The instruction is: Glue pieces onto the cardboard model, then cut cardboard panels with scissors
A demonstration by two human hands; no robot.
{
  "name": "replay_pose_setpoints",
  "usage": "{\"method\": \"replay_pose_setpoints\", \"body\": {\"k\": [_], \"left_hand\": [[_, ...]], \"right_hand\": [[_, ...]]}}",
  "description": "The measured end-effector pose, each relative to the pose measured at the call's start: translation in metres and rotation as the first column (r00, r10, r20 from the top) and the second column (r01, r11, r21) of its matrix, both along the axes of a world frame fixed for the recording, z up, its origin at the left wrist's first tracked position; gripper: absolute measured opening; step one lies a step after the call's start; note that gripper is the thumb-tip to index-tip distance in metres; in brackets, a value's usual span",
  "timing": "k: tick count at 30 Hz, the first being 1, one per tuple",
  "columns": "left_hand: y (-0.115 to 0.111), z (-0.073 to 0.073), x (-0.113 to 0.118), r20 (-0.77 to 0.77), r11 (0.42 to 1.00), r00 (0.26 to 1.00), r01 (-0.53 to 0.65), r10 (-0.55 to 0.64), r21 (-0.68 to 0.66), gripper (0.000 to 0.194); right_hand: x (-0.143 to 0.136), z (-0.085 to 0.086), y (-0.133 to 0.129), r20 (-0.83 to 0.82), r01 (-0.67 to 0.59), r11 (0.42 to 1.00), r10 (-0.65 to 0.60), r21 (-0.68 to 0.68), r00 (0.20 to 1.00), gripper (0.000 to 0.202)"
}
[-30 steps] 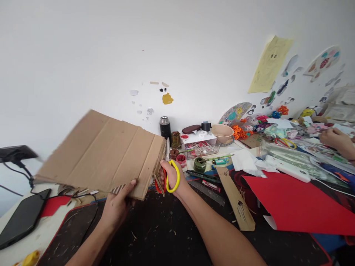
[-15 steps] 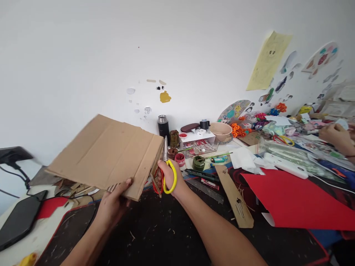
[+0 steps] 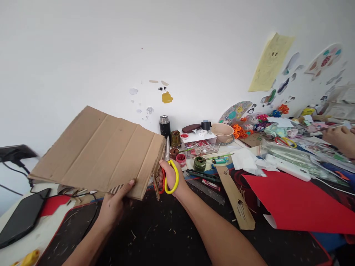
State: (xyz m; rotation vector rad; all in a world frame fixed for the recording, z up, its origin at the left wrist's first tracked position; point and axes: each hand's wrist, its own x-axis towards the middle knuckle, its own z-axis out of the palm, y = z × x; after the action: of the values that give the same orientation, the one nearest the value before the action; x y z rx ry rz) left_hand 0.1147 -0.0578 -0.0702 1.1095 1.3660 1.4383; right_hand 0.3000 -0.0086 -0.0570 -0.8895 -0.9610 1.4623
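A large piece of brown cardboard [image 3: 102, 155] is held up, tilted, by my left hand [image 3: 115, 205], whose thumb lies on its face near the lower edge while the other fingers are hidden behind. My right hand [image 3: 173, 179] is wrapped round scissors [image 3: 174, 177] with yellow and red handles. Their blades point up beside the cardboard's right edge, partly hidden by it. A narrow cardboard strip [image 3: 156, 184] hangs between that edge and my right hand.
On the right lie red paper [image 3: 296, 203], a long cardboard piece [image 3: 235, 199] and a ruler [image 3: 206, 192]. Paint jars [image 3: 199, 163], a black flask [image 3: 165, 127] and a bowl [image 3: 222, 131] stand behind. A phone [image 3: 23, 218] is at left. Another person's hand shows far right.
The cardboard has spread further left and its upper left corner has risen. Both my hands keep their grips. The other person's hand has shifted at the right edge.
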Motion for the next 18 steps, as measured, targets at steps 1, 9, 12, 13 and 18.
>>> {"method": "replay_pose_setpoints", "body": {"k": [1,9,12,13,18], "left_hand": [[0.000,0.002,0.002,0.076,1.000,0.997,-0.005,0.005,-0.003,0.047],[-0.004,0.007,0.009,0.110,0.999,0.993,0.047,-0.046,-0.010,0.047],[-0.004,0.000,0.004,0.019,0.999,0.998,0.053,-0.052,-0.014,0.051],[-0.003,-0.003,0.001,-0.025,0.999,0.998,0.051,-0.051,-0.012,0.050],[-0.003,-0.010,-0.006,-0.379,0.979,0.918,-0.039,0.114,0.201,0.032]], "right_hand": [[0.000,0.001,-0.001,-0.015,-0.005,1.000,0.005,-0.001,1.000,0.041],[0.006,0.008,0.005,-0.104,0.059,0.996,-0.066,-0.067,0.992,0.057],[0.006,0.005,0.007,-0.079,0.102,0.992,-0.108,-0.076,0.991,0.053],[0.006,0.004,0.007,-0.072,0.108,0.992,-0.113,-0.071,0.991,0.052],[0.008,0.003,0.008,-0.046,0.121,0.992,-0.123,-0.044,0.991,0.050]]}}
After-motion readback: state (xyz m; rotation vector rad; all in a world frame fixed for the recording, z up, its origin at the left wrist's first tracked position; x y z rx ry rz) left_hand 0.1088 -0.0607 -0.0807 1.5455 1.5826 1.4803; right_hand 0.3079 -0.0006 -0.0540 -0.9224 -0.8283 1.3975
